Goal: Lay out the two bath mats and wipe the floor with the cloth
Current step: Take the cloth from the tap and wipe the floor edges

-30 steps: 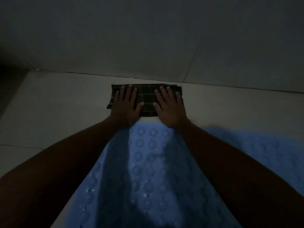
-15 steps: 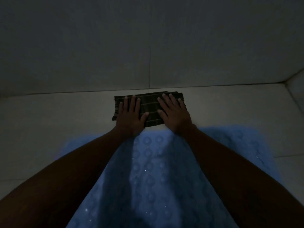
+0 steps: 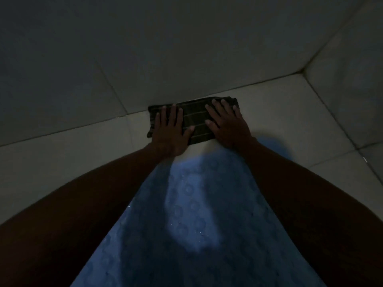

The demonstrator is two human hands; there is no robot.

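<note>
A dark checked cloth (image 3: 196, 119), folded into a strip, lies on the pale tiled floor (image 3: 72, 160) right against the foot of the wall. My left hand (image 3: 170, 131) presses flat on its left half, fingers spread. My right hand (image 3: 228, 125) presses flat on its right half the same way. A blue bath mat (image 3: 196, 214) with round raised bumps is spread on the floor below my arms, its far edge just short of the cloth. Only one mat is in view. The light is very dim.
The back wall (image 3: 165, 48) rises directly behind the cloth. A second wall (image 3: 352, 90) meets it at a corner (image 3: 303, 72) to the right. Bare floor tiles lie to the left and right of the mat.
Both hands have slid the cloth to the right along the foot of the wall, closer to the right corner. The view has turned, so the corner now shows.
</note>
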